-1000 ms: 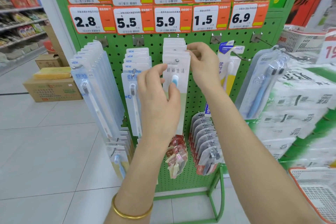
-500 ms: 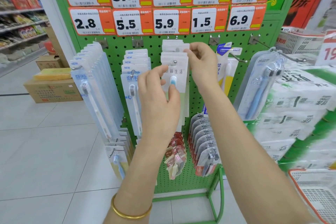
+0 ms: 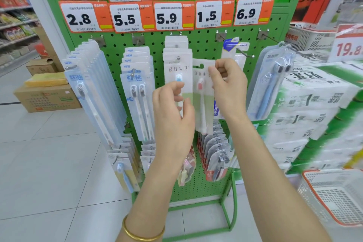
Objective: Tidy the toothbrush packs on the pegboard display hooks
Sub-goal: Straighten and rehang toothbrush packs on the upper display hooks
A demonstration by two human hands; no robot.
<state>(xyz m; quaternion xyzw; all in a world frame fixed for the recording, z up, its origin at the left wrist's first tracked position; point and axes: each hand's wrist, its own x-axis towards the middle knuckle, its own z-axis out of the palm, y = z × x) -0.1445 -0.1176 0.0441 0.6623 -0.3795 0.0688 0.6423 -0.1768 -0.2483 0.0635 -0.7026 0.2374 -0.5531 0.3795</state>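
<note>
Green steel pegboard stand (image 3: 204, 45), upright on a tiled floor, topped by two rows of orange-and-white price tags (image 3: 169, 15).
White wrapped tissue bales (image 3: 314, 114), stacked just right of the stand, with a white mesh basket (image 3: 334, 198) below them.
Brown cardboard box (image 3: 47, 98) on the floor, well apart to the left.
Toothbrush packs, far-left row (image 3: 94, 88) and second row (image 3: 137, 94), hanging fanned on their hooks; a blue twin pack (image 3: 269, 84) hangs at far right.
Middle row (image 3: 177, 65), white cards, blue brush head on the front card.
Loose pack (image 3: 203, 92), pink brush head, off any hook, just right of the middle row and partly covering a pack behind. Its long axis is vertical, bristles at the top, printed face toward the camera.
Right hand (image 3: 227, 84) pinches the loose pack's upper right edge, fingers curled.
Left hand (image 3: 172, 116) lies against the middle row's front card, fingers bent; whether it grips cannot be told.
</note>
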